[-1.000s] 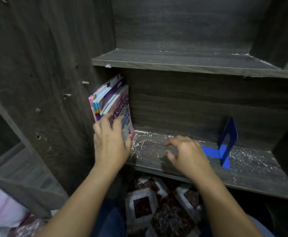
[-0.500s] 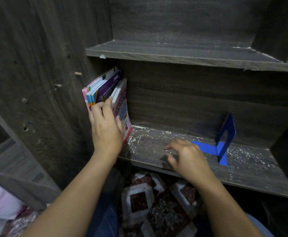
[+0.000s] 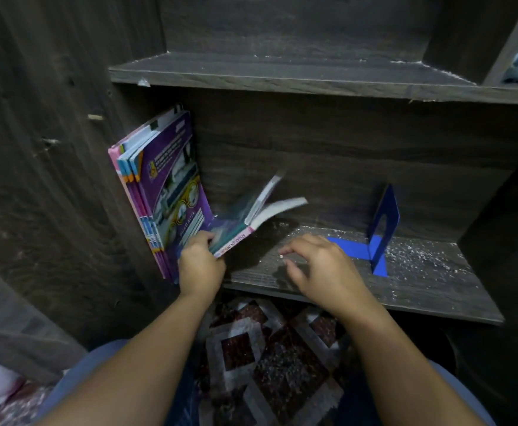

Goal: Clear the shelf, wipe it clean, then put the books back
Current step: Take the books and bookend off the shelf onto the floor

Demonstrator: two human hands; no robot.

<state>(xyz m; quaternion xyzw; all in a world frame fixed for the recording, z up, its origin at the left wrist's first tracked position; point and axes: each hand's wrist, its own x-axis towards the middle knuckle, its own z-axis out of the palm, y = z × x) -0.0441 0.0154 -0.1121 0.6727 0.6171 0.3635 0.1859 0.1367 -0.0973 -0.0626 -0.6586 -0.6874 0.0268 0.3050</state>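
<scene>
Left hand (image 3: 201, 267): fingers curled round the near lower corner of one book (image 3: 251, 216), gripping it at the spine end.
Book: tipped off the row, blurred, pages fanned. Its long axis runs from my grip up and rightward toward the back panel, with the free end above the shelf board (image 3: 420, 281).
Right hand (image 3: 322, 269): holding nothing, fingers loosely bent, tips at or just over the board. It sits just right of the book and is the nearer hand to its free end.
Remaining books (image 3: 168, 179): upright against the left wall, just left of my grip.
Bookend (image 3: 385, 222): blue, well to the right.
Change: half a second ago this book stood upright in the row under my left fingers; it now leans out.
</scene>
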